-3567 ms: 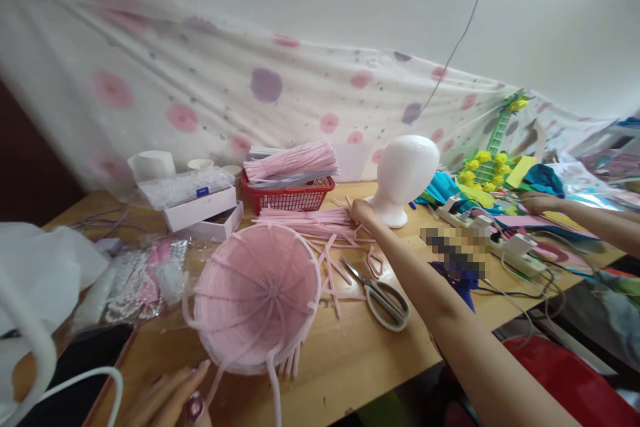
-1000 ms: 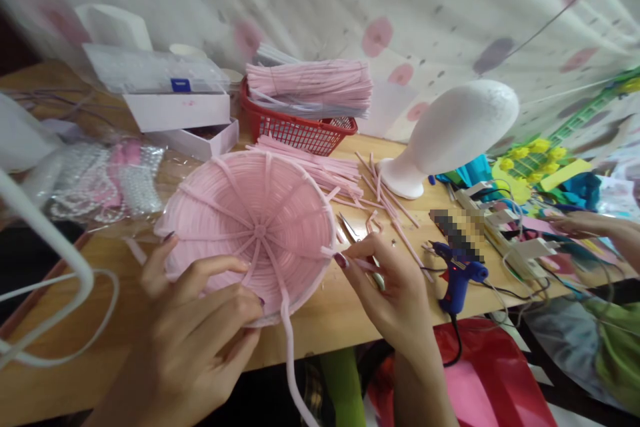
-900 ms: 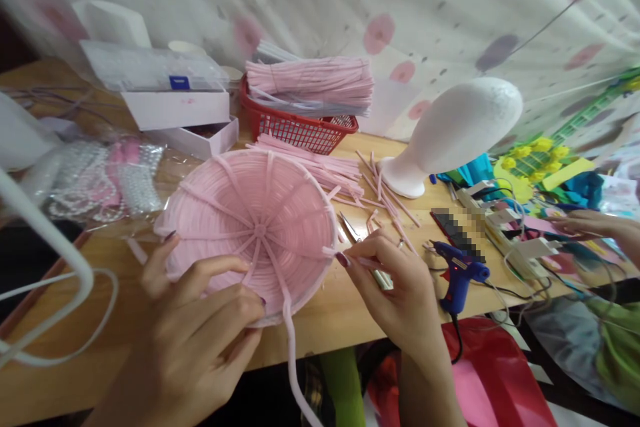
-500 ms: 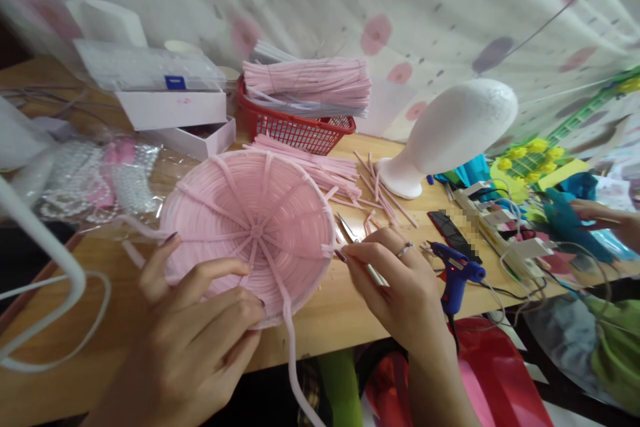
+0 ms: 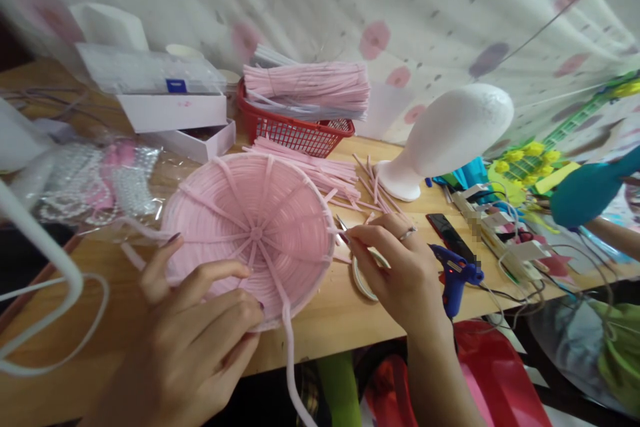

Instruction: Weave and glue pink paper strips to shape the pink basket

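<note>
A round pink woven basket (image 5: 250,227) rests tilted on the wooden table (image 5: 340,313), its hollow side up. My left hand (image 5: 195,327) grips its near rim, thumb inside and fingers curled under. My right hand (image 5: 395,267) sits just right of the basket and pinches a short pink strip end (image 5: 336,233) at the rim. A long pink strip (image 5: 290,360) hangs from the basket over the table edge. Scissors (image 5: 357,267) lie partly hidden beneath my right hand.
A red basket (image 5: 295,133) bears bundled pink strips, with loose strips (image 5: 325,170) in front. A white foam head (image 5: 450,133), a blue glue gun (image 5: 457,273), a power strip (image 5: 500,227), white boxes (image 5: 175,110) and bagged beads (image 5: 100,180) stand around. Another person's arm (image 5: 615,233) reaches in at right.
My right hand moved slightly up and back along the basket rim, uncovering the scissors' handle. The other person's hand at right lifted a teal piece. My left hand stayed put.
</note>
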